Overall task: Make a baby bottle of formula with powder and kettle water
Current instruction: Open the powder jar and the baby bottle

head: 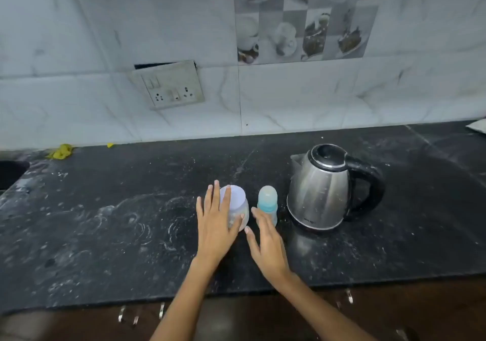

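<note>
A clear jar with a white lid (238,204) stands on the black counter (105,222), holding pale powder. My left hand (215,225) lies flat against its near left side, fingers spread, thumb resting on the jar's front. Just right of the jar stands a small baby bottle (267,200) with a blue collar and a cloudy cap. My right hand (267,246) is spread open in front of the bottle, its fingertips at the bottle's base. A steel kettle (323,190) with a black lid and handle sits to the right, lid shut, spout facing left.
The counter is dusted with white smears. A switch and socket plate (169,86) hangs on the tiled wall behind. Yellow scraps (61,151) lie at the back left. Dark drawer fronts with metal handles (161,310) run below the counter's front edge.
</note>
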A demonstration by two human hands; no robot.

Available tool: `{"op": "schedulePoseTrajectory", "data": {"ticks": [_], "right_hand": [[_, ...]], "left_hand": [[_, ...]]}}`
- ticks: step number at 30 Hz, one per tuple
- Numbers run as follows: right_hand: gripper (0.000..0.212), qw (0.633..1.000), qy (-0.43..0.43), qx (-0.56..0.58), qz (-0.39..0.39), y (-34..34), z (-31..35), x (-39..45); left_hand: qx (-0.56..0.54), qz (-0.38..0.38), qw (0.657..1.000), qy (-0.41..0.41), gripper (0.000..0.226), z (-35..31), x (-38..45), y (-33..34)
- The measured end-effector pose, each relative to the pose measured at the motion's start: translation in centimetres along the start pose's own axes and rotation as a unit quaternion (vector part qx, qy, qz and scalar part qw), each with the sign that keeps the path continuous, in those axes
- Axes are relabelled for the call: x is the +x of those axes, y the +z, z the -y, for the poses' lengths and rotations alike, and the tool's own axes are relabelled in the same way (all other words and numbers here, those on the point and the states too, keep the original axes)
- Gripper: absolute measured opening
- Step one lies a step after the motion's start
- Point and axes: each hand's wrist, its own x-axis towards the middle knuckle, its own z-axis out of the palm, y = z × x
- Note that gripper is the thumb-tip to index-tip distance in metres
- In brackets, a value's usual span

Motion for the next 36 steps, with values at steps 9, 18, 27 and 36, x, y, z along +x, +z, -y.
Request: {"op": "schedulePoseTrajectory", "data": {"ticks": [9,18,27,36], "right_hand": [[0.08,0.992,0.074,0.06,0.084,2.6,-0.4,1.5],[0.101,0.966,0.144,0.19,0.099,5.4,-1.1,4.3],[0.086,0.973,0.13,0.181,0.061,6.9,-2.4,5.4],[0.083,0.977,0.123,0.171,0.035,6.5,-1.7,5.5]], "left_hand": [[-0.026,0.177,0.984,0.009,0.069,2.7,4.3,-2.4],[-0.081,0.222,0.968,0.088,0.069,4.6,3.9,-4.3],[-0.056,0.126,0.983,0.118,0.065,5.1,3.5,-2.2],[-0.014,0.123,0.982,0.145,0.059,4.6,2.7,-1.6]]}}
